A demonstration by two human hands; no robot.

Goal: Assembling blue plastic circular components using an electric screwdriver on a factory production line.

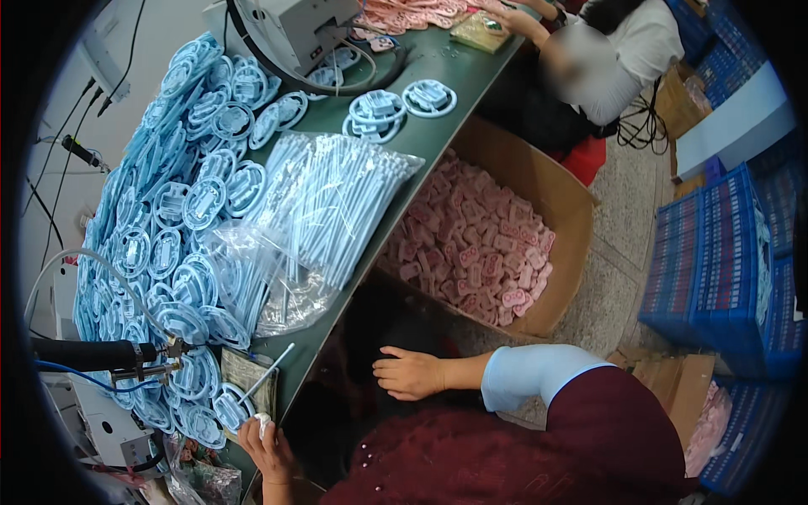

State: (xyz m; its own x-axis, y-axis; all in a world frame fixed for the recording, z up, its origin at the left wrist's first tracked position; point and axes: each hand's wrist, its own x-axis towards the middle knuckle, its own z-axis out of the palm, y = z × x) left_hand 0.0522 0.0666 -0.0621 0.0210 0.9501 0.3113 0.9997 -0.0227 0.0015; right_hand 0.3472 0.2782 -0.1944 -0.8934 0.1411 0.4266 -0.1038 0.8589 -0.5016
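Observation:
Near the table's front edge, my left hand (268, 446) has its fingers closed at the rim of a light blue round plastic piece (233, 407). White wrapping shows on one of its fingers. A thin light blue stick (271, 370) slants up and right from that round piece, over a greyish pad (259, 383); whether the two are joined I cannot tell. My right hand (410, 374) hovers off the table above my lap, empty, with fingers apart. Many more light blue round pieces (204, 202) are heaped beyond my left hand. Beside them lies a clear bag of light blue sticks (337, 202).
A machine arm with a black cylinder (93, 354) reaches in from the left. A grey machine (286, 34) stands at the far end of the green table (459, 71). A cardboard box (572, 252) of pink pieces sits beside the table. Blue crates (707, 261) stand right. Another person (623, 59) sits beyond.

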